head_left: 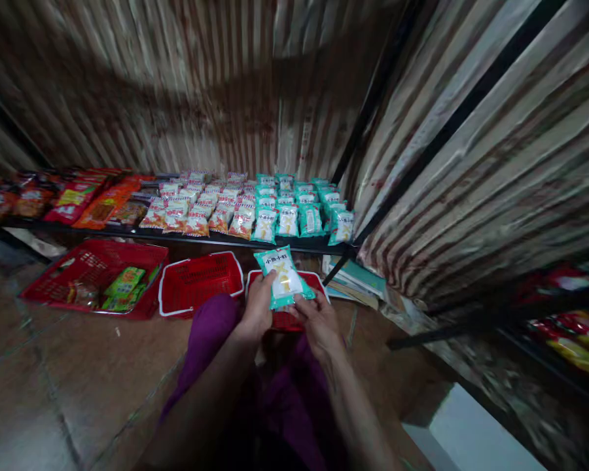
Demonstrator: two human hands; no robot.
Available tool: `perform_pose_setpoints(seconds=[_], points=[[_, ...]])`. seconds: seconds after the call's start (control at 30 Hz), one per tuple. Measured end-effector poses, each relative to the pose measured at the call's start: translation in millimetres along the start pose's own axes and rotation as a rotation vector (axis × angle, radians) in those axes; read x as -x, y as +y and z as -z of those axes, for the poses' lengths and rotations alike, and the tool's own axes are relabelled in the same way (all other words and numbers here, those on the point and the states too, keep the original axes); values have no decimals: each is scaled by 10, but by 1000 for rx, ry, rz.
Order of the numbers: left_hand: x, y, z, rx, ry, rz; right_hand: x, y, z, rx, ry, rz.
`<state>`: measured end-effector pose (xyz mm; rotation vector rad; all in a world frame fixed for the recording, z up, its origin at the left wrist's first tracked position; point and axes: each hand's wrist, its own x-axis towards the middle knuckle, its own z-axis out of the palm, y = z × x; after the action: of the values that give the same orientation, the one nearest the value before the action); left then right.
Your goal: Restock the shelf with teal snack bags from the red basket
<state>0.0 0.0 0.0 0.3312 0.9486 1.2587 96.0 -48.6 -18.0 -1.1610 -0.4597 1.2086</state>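
Both my hands hold up a teal and white snack packet (284, 277) in front of me. My left hand (258, 307) grips its left edge, fingers closed on it. My right hand (319, 324) pinches its lower right corner. The packet hangs above a red basket (319, 282) on the floor. Beyond it, a low black shelf (294, 243) carries rows of similar teal packets (299, 209) and red and white packets (206, 208).
Two more red baskets stand on the tiled floor: a middle one (199, 281) and a left one (93, 278) holding green packets (124, 286). Orange and red packets (78, 199) fill the shelf's left. Corrugated metal walls surround. Another shelf with packets (574, 340) stands at right.
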Motion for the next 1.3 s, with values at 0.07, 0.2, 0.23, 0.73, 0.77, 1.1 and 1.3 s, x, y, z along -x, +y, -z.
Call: perform_pose_setpoints(seconds=[0.07, 0.2, 0.23, 0.73, 0.77, 1.1, 1.3], points=[[5, -7, 15, -8, -14, -51, -12, 16, 30, 0, 6, 2], [-8, -35, 49, -15, -53, -97, -18, 37, 65, -1, 21, 25], [-11, -42, 56, -11, -67, -98, -15, 39, 68, 0, 24, 36], [-223, 202, 108, -520, 97, -685, -67, 101, 223, 121, 100, 280], [-267, 263, 94, -558, 41, -680, -74, 100, 243, 142, 84, 282], [-438, 432, 14, -455, -227, -380, -66, -6, 306, 319, 13, 351], [-430, 405, -12, -353, -148, -396, -53, -51, 258, 308, 80, 416]])
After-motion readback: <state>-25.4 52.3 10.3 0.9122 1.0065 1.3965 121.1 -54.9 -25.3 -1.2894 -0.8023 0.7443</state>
